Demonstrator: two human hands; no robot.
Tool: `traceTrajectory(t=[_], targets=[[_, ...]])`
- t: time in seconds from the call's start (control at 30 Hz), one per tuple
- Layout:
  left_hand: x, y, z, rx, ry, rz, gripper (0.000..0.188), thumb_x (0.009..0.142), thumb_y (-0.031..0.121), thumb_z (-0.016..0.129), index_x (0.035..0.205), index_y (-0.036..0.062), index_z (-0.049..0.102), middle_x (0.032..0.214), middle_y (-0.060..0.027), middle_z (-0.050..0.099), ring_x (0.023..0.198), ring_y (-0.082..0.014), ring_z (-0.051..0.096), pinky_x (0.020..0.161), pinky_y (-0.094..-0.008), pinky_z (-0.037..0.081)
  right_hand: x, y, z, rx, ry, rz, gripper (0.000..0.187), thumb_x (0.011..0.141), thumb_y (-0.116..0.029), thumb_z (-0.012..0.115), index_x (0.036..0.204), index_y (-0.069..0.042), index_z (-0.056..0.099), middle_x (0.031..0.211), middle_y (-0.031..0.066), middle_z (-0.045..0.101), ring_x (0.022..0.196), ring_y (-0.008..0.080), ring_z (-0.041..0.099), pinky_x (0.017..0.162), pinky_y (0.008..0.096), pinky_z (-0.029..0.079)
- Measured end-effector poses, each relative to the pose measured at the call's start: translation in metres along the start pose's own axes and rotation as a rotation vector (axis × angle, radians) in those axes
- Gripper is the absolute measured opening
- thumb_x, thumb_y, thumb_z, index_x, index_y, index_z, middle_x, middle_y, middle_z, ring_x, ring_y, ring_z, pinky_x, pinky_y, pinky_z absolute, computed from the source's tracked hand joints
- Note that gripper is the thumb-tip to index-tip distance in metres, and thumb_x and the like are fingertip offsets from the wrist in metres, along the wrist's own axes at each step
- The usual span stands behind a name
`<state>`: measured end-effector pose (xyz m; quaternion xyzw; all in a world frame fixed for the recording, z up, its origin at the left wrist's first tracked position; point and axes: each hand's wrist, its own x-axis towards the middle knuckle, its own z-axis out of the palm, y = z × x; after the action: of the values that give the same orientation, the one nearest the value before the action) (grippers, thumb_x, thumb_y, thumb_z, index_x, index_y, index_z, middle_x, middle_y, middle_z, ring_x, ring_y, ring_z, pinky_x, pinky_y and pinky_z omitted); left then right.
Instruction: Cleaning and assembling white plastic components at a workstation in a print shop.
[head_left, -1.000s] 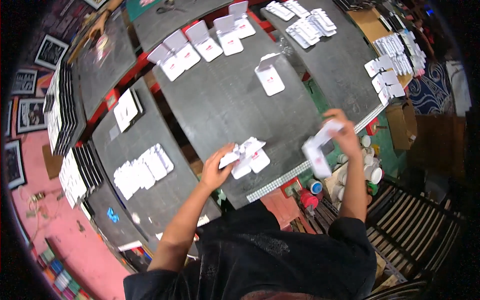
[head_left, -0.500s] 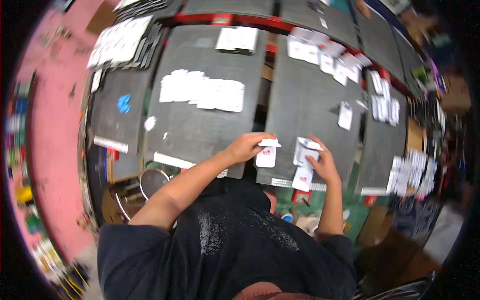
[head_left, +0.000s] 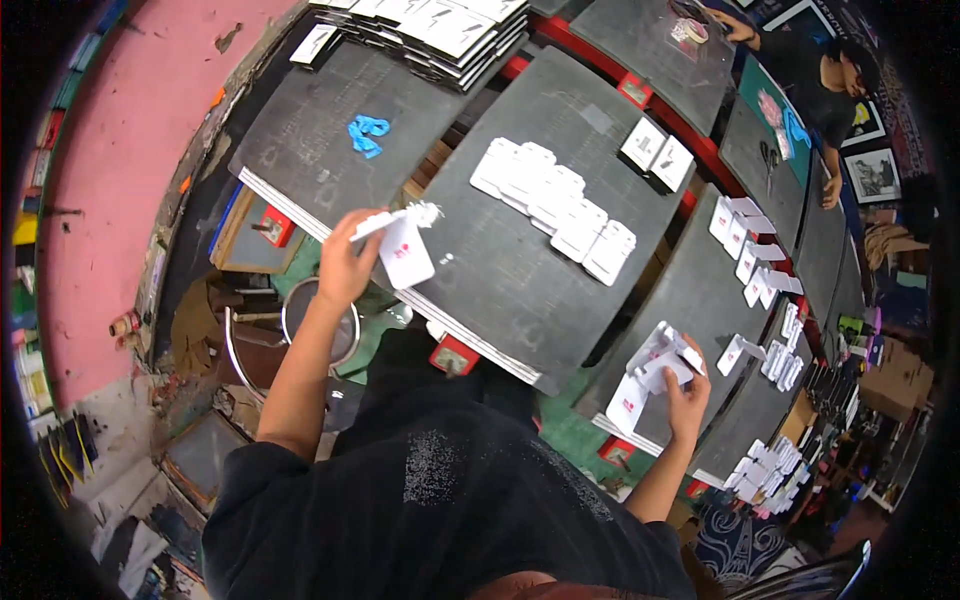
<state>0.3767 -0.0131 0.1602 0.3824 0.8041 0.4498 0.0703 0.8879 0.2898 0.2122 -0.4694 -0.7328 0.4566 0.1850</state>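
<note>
My left hand (head_left: 346,262) is closed on a white folded card (head_left: 408,262) with a small red print, held out over the front edge of the tables at the left. Beside that card's top lies a crumpled white scrap (head_left: 425,213). Farther right, my right hand (head_left: 688,393) grips several white folded cards (head_left: 630,400) with the same red print, above the front of another dark table. One similar card (head_left: 738,352) stands part-open on the table to the right of this hand.
Rows of white cards (head_left: 550,205) lie on the middle dark table (head_left: 470,290). Stacked white-and-black boxes (head_left: 440,35) stand at the far left, near a blue crumpled piece (head_left: 367,135). More folded cards (head_left: 745,250) stand at right. Another person (head_left: 835,90) works at the far right.
My view has turned to the left. The left hand has moved left with its card, away from the right hand, which keeps its cards. A person has come into view at the far right.
</note>
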Motion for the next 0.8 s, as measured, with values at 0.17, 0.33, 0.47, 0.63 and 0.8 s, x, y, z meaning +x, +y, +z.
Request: traceTrajectory(t=[0.17,0.33,0.47,0.63,0.8], targets=[[0.056,-0.1,-0.048,0.113,0.006,0.058,0.03,0.098,0.002,0.074,0.128,0.0045,0.075,0.127,-0.0161,0.076,0.117,-0.0353,0.075,0.099,-0.0411,0.058,0.014,-0.064,0.119,0.199,0.082,-0.042,0.053,0.093,0.005,0.073,0.145,0.004,0.066,0.161,0.0135,0.058,0.143,0.0239,0.056,0.121,0.039,0.043],[0.084,-0.162,-0.042,0.004,-0.047,0.014,0.029,0.101,0.005,0.073,0.13,0.0056,0.074,0.127,-0.0162,0.075,0.116,-0.0366,0.074,0.098,-0.0411,0.057,0.006,-0.111,0.221,0.29,0.104,0.033,0.047,0.095,0.002,0.073,0.142,0.007,0.067,0.16,0.0136,0.058,0.14,0.0231,0.058,0.117,0.0366,0.045],[0.088,-0.182,-0.031,-0.133,-0.041,-0.242,0.029,0.101,0.013,0.073,0.13,0.0056,0.075,0.129,-0.0155,0.075,0.116,-0.0363,0.072,0.099,-0.041,0.056,-0.004,-0.137,0.268,0.315,0.09,0.032,0.042,0.097,-0.003,0.075,0.139,0.006,0.069,0.161,0.0143,0.057,0.141,0.0233,0.057,0.117,0.0368,0.045],[0.085,-0.198,-0.03,0.131,-0.04,-0.056,0.039,0.097,0.019,0.077,0.134,0.0066,0.074,0.133,-0.0168,0.072,0.128,-0.0379,0.064,0.111,-0.0465,0.05,-0.007,-0.144,0.289,0.357,0.085,-0.017,0.043,0.098,-0.004,0.075,0.139,0.005,0.069,0.161,0.0154,0.057,0.145,0.0248,0.055,0.118,0.038,0.045],[0.086,-0.211,-0.027,0.337,-0.125,-0.083,0.047,0.092,0.027,0.083,0.13,0.0013,0.074,0.136,-0.018,0.068,0.134,-0.0387,0.058,0.115,-0.0477,0.047,0.003,-0.135,0.303,0.331,0.002,-0.029,0.042,0.097,-0.006,0.076,0.138,0.004,0.07,0.158,0.0144,0.06,0.14,0.0254,0.06,0.116,0.0393,0.048]])
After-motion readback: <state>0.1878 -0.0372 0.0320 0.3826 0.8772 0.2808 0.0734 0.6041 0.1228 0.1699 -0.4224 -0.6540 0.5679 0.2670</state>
